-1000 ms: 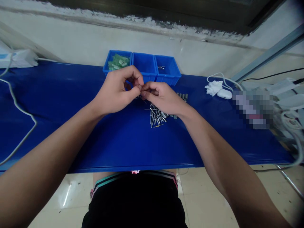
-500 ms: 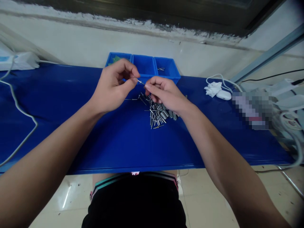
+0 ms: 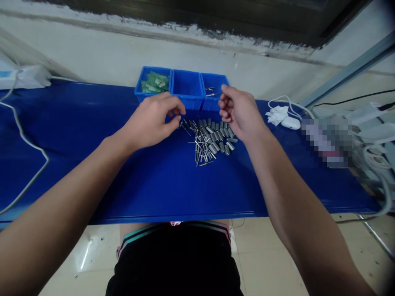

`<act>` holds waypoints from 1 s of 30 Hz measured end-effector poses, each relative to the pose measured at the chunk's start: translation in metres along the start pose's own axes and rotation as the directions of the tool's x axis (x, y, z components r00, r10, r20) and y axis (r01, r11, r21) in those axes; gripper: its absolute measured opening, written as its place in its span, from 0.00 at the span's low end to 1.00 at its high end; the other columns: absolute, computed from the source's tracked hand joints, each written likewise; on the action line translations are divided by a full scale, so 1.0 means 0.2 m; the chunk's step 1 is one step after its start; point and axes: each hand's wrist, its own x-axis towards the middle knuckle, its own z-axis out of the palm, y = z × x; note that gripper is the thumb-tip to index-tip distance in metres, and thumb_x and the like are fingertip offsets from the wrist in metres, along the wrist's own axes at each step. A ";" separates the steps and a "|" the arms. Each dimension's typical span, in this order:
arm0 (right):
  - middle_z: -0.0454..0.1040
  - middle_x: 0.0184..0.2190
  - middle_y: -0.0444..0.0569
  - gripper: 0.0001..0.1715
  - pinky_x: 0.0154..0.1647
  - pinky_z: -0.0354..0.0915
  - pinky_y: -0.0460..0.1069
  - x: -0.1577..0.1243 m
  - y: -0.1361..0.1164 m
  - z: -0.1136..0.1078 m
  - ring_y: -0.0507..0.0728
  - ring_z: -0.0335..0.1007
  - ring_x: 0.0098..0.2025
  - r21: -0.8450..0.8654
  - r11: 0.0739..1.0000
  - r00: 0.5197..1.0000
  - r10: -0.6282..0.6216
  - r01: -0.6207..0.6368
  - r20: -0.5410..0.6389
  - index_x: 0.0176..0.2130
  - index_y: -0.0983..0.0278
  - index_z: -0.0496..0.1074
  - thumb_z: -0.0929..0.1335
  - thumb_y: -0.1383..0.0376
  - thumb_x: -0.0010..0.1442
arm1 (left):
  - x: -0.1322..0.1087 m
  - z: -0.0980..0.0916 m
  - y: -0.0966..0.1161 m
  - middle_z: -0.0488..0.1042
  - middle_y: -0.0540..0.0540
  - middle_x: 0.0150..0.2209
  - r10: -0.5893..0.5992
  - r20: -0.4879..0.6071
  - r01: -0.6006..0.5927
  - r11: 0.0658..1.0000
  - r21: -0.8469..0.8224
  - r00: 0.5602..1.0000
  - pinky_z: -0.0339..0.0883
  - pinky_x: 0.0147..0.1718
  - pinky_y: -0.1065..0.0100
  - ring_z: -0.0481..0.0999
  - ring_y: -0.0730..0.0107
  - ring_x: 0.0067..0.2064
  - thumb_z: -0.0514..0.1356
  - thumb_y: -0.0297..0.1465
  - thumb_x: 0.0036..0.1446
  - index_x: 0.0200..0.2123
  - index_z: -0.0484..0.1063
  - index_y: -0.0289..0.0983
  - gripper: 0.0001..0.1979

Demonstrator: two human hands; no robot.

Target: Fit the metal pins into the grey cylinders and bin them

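My right hand (image 3: 236, 109) is closed in a pinch on a thin metal blind rivet (image 3: 212, 95). It is over the front of the right-hand blue bin (image 3: 226, 82), where a few more rivets (image 3: 210, 88) lie. My left hand (image 3: 157, 119) hovers at the left side of the pile, its fingers curled and the thumb and index tips slightly apart, with nothing seen between them. Loose blind rivets (image 3: 202, 150) lie heaped below the hands, one of them yellowish (image 3: 205, 164). Beside them sit several grey hexagonal metal standoffs (image 3: 220, 135).
The left bin (image 3: 138, 88) contains green plastic packets (image 3: 155, 82); the middle bin (image 3: 187, 82) stands between the outer two. A white earbud case (image 3: 290, 123) and crumpled tissue (image 3: 277, 115) lie at right. White cables (image 3: 29, 144) cross the blue table (image 3: 173, 189) at left.
My right hand has moved right and up from the left hand to the right bin, carrying a rivet. My left hand has let go of it and lowered slightly, uncovering the green packets.
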 end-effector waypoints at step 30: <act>0.68 0.23 0.42 0.14 0.19 0.55 0.44 0.06 0.08 -0.02 0.46 0.57 0.20 -0.166 0.984 0.993 -0.085 0.071 -0.077 0.31 0.62 0.76 0.71 0.61 0.69 | -0.01 0.06 -0.06 0.81 0.41 0.46 0.020 0.266 -0.060 0.988 0.142 0.964 0.72 0.45 0.57 0.81 0.56 0.43 0.54 0.31 0.63 0.47 0.80 0.38 0.17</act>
